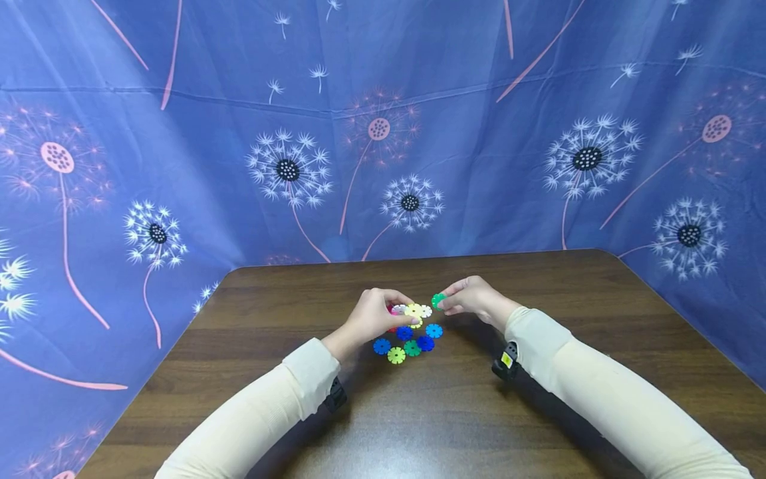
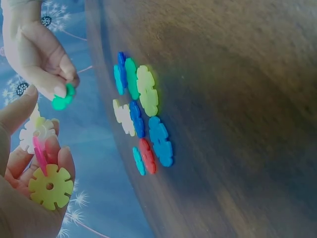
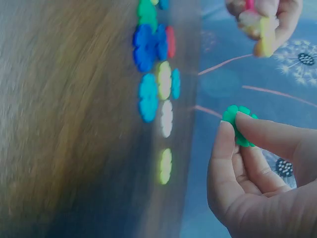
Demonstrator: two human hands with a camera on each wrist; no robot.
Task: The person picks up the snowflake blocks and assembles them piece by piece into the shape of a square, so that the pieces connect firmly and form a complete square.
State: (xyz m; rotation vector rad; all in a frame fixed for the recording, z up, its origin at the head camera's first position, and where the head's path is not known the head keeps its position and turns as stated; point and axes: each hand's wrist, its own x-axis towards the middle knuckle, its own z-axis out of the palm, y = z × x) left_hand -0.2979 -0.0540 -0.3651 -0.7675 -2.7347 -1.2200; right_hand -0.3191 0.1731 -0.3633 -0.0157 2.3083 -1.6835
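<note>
Blue dandelion-print cloth [image 1: 467,146] hangs behind the brown table [image 1: 431,426], and I'm watching both hands at work above the wood. Here's the left hand [image 1: 371,314], pinching a cluster of notched discs: I make out a yellow disc [image 2: 59,191], a pink disc [image 2: 39,157] edge-on against it, and a white disc [image 2: 27,135] next to that. Over to its right, the right hand [image 1: 477,299] grips a green disc [image 2: 63,101] between thumb and fingers, near the cluster but apart. Below and between the hands, loose discs [image 1: 396,355] lie flat on the table, one red [image 2: 147,156] partly hidden beneath the left hand from the head camera.
</note>
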